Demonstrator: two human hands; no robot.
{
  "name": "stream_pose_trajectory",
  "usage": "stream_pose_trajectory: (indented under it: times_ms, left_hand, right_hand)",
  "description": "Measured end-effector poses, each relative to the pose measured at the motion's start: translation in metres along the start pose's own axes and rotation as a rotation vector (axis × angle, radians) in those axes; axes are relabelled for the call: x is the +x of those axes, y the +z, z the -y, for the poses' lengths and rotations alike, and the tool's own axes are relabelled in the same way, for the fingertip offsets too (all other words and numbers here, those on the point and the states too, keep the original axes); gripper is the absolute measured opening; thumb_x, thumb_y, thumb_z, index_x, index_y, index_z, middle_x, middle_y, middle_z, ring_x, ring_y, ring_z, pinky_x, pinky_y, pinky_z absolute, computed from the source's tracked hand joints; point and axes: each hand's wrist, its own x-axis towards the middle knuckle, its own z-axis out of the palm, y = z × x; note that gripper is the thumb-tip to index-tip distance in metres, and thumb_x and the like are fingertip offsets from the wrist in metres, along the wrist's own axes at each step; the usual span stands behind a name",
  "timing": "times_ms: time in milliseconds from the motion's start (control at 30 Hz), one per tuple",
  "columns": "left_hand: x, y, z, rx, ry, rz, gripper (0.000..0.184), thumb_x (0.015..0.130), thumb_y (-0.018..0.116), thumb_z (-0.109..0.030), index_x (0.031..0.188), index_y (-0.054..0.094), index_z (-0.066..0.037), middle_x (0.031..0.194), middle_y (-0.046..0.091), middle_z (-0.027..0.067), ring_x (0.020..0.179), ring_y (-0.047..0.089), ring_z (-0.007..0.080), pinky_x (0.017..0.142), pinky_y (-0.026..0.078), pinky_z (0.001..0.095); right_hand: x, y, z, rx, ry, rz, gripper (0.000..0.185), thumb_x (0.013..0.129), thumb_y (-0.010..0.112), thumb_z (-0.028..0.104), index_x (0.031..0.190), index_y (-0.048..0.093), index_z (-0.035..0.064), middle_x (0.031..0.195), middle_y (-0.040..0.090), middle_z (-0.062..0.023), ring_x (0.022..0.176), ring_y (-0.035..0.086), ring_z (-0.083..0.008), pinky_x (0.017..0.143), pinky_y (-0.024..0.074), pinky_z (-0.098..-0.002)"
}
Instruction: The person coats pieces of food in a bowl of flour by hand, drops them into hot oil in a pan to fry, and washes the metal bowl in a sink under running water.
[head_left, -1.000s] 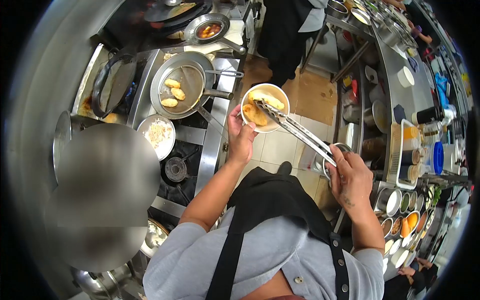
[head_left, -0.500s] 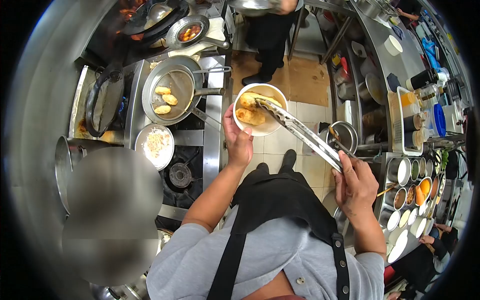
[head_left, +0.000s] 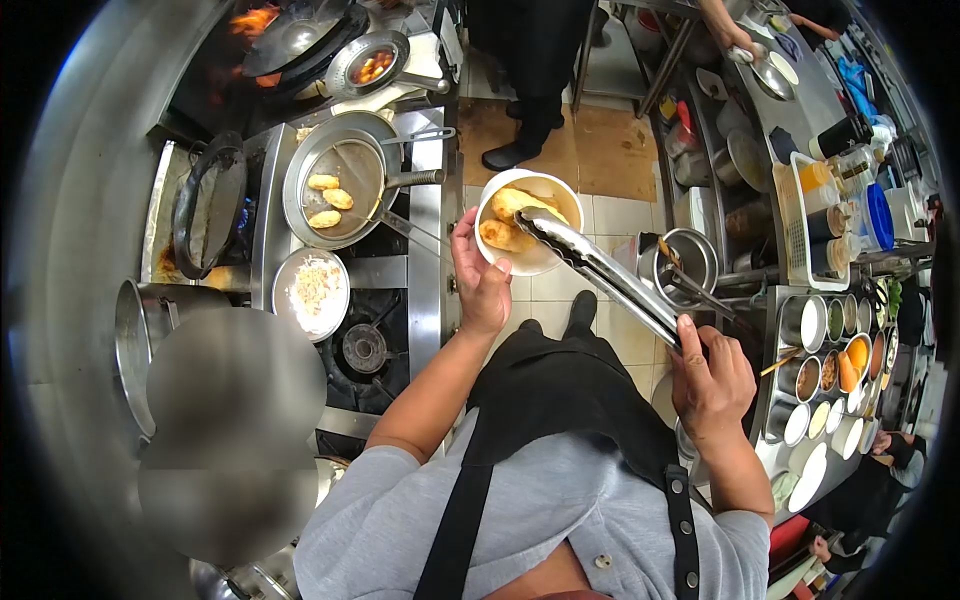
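Observation:
My left hand [head_left: 484, 292] grips a white bowl [head_left: 543, 264] at its left side, thumb near the rim. In the bowl lie golden fried pieces [head_left: 504, 237]. My right hand [head_left: 712, 382] is closed around metal tongs [head_left: 612, 283], whose tips reach into the bowl and touch the upper fried piece. Whether the tips pinch that piece I cannot tell. To the left, a mesh strainer [head_left: 362, 160] resting over a metal bowl holds 3 more fried pieces [head_left: 338, 199]. Below it stands a bowl of pale shredded food [head_left: 318, 292].
A gas burner [head_left: 364, 348] is near my left forearm. Flames [head_left: 255, 20] rise by a wok at the upper left. A metal pot [head_left: 690, 255] stands right of the bowl. A co-worker's hand [head_left: 740, 45] holds a pan at the right counter, which carries several ingredient containers [head_left: 805, 320].
The tongs have rotated, and their arms look closer together. My bowl has shifted slightly right. The co-worker's pan has moved from the top middle to the right counter.

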Motion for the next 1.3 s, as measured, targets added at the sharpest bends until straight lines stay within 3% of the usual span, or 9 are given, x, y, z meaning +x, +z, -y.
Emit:
stream_pose_trajectory:
  times_ms: [400, 767, 1067, 1200, 1300]
  left_hand:
    - [-0.01, 0.008, 0.004, 0.008, -0.024, 0.053, 0.074, 0.069, 0.061, -0.016, 0.131, 0.023, -0.004, 0.125, 0.038, 0.0114, 0.117, 0.039, 0.0209, 0.1, 0.032, 0.0348]
    - [-0.036, 0.053, 0.024, 0.094, -0.059, 0.164, 0.078, 0.064, 0.062, -0.017, 0.131, 0.025, -0.001, 0.122, 0.037, 0.0105, 0.115, 0.039, 0.0203, 0.101, 0.03, 0.0341]
    - [-0.116, 0.146, 0.072, 0.178, -0.099, 0.283, 0.072, 0.061, 0.057, -0.008, 0.128, 0.033, -0.002, 0.12, 0.046, 0.0123, 0.113, 0.045, 0.0246, 0.099, 0.035, 0.0378]
    - [-0.18, 0.202, 0.088, 0.156, -0.17, 0.433, 0.074, 0.066, 0.06, -0.023, 0.13, 0.031, 0.001, 0.126, 0.044, 0.0152, 0.116, 0.045, 0.0272, 0.1, 0.035, 0.0406]
    - [-0.227, 0.265, 0.091, 0.126, -0.331, 0.466, 0.07, 0.071, 0.057, -0.023, 0.131, 0.03, 0.002, 0.128, 0.042, 0.016, 0.118, 0.044, 0.0276, 0.1, 0.035, 0.0408]
  right_hand:
    - [-0.012, -0.016, -0.013, -0.09, -0.061, 0.01, 0.045, 0.071, 0.062, 0.004, 0.115, 0.056, 0.0058, 0.083, 0.056, -0.0089, 0.062, 0.053, -0.0187, 0.048, 0.0383, -0.0271]
    - [-0.074, -0.044, -0.039, -0.068, 0.022, -0.024, 0.043, 0.07, 0.062, 0.003, 0.112, 0.057, 0.0022, 0.082, 0.056, -0.0096, 0.06, 0.052, -0.0181, 0.048, 0.0386, -0.0273]
    - [-0.221, -0.111, -0.084, -0.097, 0.193, -0.041, 0.053, 0.065, 0.059, 0.005, 0.117, 0.054, 0.0041, 0.078, 0.054, -0.0072, 0.06, 0.05, -0.016, 0.047, 0.0383, -0.0265]
    - [-0.304, -0.157, -0.101, 0.079, 0.375, -0.147, 0.04, 0.07, 0.063, 0.01, 0.109, 0.057, 0.006, 0.079, 0.054, -0.0064, 0.061, 0.05, -0.0165, 0.048, 0.0398, -0.0273]
    - [-0.366, -0.195, -0.105, 0.244, 0.593, -0.234, 0.055, 0.066, 0.071, 0.014, 0.117, 0.051, 0.0079, 0.08, 0.056, -0.0079, 0.065, 0.054, -0.0213, 0.053, 0.0437, -0.0299]
